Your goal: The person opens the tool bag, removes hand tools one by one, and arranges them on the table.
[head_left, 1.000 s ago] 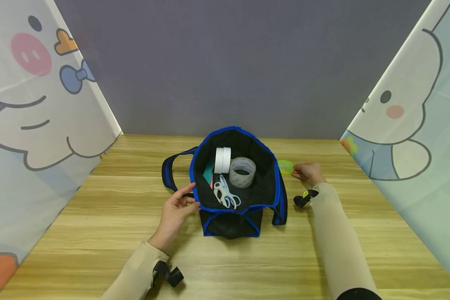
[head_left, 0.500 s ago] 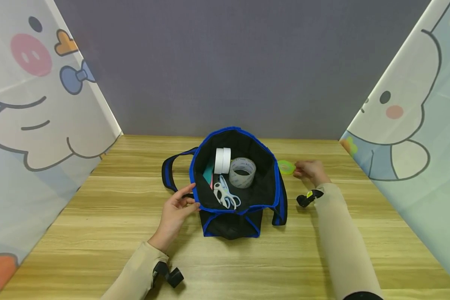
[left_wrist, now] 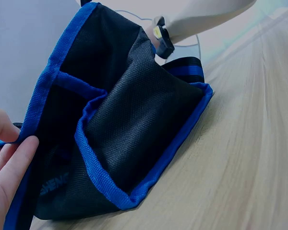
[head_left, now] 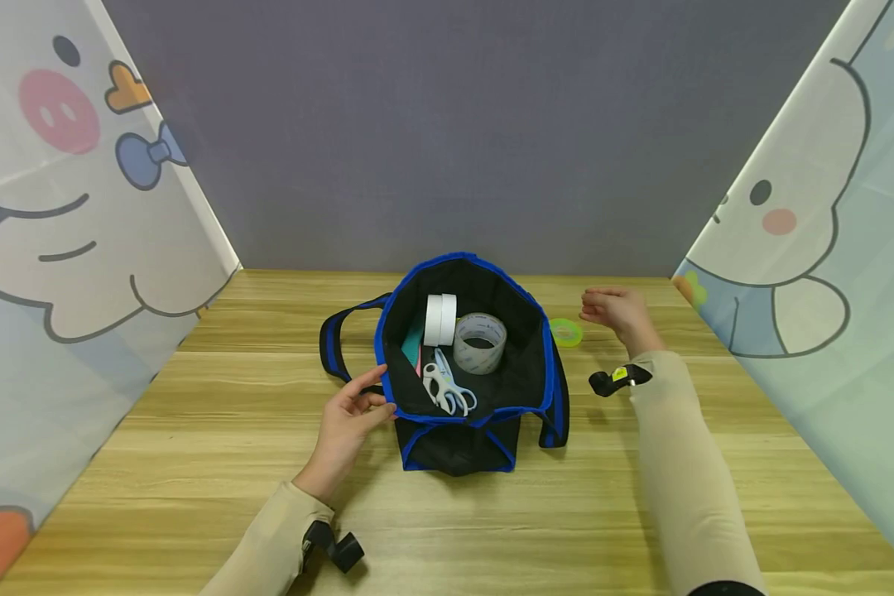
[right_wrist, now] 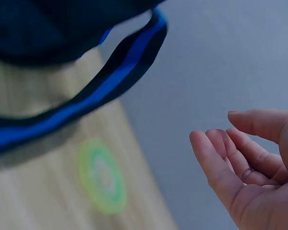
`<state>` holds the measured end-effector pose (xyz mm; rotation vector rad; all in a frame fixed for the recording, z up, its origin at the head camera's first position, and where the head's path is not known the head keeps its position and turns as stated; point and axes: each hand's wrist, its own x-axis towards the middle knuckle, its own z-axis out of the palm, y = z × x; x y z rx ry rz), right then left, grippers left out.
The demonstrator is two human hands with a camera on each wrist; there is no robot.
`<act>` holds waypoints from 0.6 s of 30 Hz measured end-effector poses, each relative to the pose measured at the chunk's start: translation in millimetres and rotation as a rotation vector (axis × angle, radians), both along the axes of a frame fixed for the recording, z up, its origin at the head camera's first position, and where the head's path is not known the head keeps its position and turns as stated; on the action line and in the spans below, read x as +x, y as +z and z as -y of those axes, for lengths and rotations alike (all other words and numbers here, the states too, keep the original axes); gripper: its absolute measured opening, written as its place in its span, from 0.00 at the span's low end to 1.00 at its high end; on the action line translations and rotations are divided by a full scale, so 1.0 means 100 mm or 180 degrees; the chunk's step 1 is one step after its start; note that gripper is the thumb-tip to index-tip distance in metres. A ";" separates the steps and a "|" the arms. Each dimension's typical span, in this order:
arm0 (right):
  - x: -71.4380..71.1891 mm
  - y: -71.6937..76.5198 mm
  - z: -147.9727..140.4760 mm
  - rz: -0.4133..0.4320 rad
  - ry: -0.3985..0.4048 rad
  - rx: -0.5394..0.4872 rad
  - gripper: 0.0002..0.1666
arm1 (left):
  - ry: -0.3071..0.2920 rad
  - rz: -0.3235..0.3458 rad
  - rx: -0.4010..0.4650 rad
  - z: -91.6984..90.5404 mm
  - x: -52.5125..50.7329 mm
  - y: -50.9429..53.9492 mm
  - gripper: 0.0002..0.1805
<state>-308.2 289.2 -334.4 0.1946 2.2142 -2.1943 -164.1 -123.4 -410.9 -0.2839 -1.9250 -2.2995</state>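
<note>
A black tool bag with blue trim stands open-topped on the table. My left hand pinches its rim at the left, thumb on one side and fingers on the other, as the left wrist view also shows. Inside lie white tape rolls, a clear tape roll and white scissors. A flat, yellow-green ring rests on the table right of the bag. Just beyond it, my right hand is raised with relaxed fingers, holding nothing; in the right wrist view, thumb and fingers are apart.
Bag straps loop out on both sides. Teal and pink items lean inside the bag, partly hidden. A grey panel borders the wooden table at the back, with cartoon-printed panels left and right.
My right hand has let go of the yellow-green ring and moved up and away from it. The ring stays on the table. My left hand keeps its hold on the bag's rim.
</note>
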 end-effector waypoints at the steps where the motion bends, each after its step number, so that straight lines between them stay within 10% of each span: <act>1: 0.00 0.04 0.03 -0.0030 0.0002 0.0012 0.31 | -0.0002 0.0002 -0.0001 0.00 0.00 0.00 0.33; 18: 0.11 0.53 0.58 -0.0478 0.0228 0.0149 0.20 | 0.0006 0.0026 -0.0030 0.00 0.00 0.01 0.33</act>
